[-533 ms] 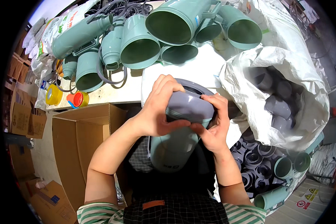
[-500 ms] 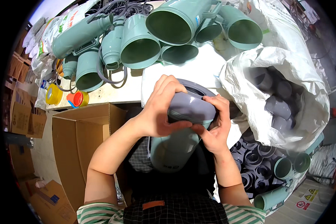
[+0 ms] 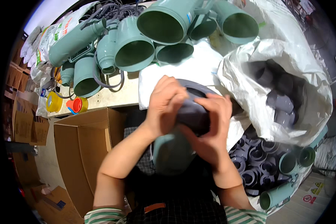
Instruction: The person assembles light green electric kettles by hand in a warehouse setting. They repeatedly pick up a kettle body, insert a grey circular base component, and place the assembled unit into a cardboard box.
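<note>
In front of my body a green thermos shell [image 3: 171, 155] stands tilted, its lower part near my lap. A grey plastic collar [image 3: 194, 112] sits at its upper end. My left hand [image 3: 165, 106] grips the collar's left side with bent fingers. On the other side my right hand [image 3: 212, 128] grips it, fingers over the top edge and thumb low across the front. Both hands are somewhat blurred, and they hide much of the joint between collar and shell.
Several green shells [image 3: 134, 48] lie along the table. A white sack [image 3: 246, 71] of grey parts stands at the right, with more grey rings [image 3: 255, 155] below it. An open cardboard box [image 3: 69, 149] is at the left. Yellow tape [image 3: 54, 102] lies on the table's edge.
My left fingers have curled in and the thumb has lifted from the collar's lower front. My right hand has shifted round the collar. The view has moved slightly.
</note>
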`<move>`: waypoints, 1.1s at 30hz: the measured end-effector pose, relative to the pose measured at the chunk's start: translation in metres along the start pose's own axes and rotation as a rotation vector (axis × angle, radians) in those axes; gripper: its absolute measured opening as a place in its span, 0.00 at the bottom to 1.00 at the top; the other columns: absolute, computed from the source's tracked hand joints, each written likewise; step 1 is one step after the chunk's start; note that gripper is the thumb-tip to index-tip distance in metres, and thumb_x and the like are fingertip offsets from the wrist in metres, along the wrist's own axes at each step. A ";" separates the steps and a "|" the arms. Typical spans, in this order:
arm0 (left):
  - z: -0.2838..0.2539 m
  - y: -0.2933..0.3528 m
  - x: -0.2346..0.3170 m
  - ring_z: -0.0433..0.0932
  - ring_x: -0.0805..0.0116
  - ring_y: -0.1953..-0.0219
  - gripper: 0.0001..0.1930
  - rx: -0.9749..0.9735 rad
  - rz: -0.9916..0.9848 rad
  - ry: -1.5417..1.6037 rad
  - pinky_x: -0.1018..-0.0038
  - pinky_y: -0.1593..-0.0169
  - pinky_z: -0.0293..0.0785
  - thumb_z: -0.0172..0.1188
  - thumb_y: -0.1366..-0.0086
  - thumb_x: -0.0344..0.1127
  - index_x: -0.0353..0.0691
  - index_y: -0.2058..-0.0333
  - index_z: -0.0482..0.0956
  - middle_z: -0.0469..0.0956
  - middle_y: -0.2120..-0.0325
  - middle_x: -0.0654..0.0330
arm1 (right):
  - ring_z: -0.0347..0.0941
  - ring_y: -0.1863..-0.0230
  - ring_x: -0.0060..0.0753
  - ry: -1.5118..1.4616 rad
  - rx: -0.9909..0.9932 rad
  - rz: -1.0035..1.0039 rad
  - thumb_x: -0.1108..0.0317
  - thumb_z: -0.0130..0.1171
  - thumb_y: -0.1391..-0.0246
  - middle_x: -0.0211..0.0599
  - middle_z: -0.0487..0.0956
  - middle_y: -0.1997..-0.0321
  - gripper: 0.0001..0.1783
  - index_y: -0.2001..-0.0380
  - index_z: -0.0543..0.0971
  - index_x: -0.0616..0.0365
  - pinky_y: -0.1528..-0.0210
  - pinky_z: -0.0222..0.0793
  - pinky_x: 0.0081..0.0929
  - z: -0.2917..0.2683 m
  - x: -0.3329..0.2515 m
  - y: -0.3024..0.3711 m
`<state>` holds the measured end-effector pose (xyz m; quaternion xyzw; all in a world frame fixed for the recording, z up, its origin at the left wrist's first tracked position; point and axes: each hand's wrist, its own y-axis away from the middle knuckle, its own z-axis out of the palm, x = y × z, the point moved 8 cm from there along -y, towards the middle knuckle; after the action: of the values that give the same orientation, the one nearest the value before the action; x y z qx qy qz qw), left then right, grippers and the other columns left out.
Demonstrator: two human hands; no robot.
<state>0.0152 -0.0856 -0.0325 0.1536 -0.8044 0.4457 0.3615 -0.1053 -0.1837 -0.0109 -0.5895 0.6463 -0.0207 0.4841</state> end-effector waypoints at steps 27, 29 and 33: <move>0.106 -0.020 -0.235 0.83 0.70 0.64 0.13 -0.098 -0.847 0.676 0.75 0.59 0.76 0.56 0.28 0.35 0.31 0.67 0.83 0.84 0.71 0.56 | 0.75 0.55 0.29 -1.291 -0.086 0.954 0.75 0.69 0.46 0.33 0.76 0.58 0.18 0.55 0.73 0.59 0.52 0.80 0.36 0.035 0.218 0.049; 0.128 0.008 -0.143 0.82 0.71 0.65 0.09 -0.253 -0.830 0.665 0.75 0.59 0.76 0.54 0.27 0.30 0.32 0.63 0.81 0.84 0.69 0.57 | 0.78 0.53 0.31 -0.776 -0.151 0.691 0.80 0.70 0.48 0.35 0.79 0.56 0.21 0.52 0.74 0.61 0.49 0.79 0.32 0.067 0.210 0.046; 0.097 0.031 -0.111 0.83 0.72 0.59 0.05 0.018 -0.809 0.856 0.74 0.54 0.79 0.56 0.30 0.25 0.33 0.59 0.80 0.84 0.65 0.59 | 0.81 0.61 0.30 -0.762 0.063 0.310 0.83 0.70 0.49 0.41 0.84 0.59 0.15 0.56 0.80 0.68 0.55 0.78 0.27 0.056 0.200 0.053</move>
<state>0.0311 -0.1570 -0.1639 0.2579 -0.4603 0.3015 0.7941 -0.0755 -0.2935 -0.1928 -0.4354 0.5010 0.2526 0.7040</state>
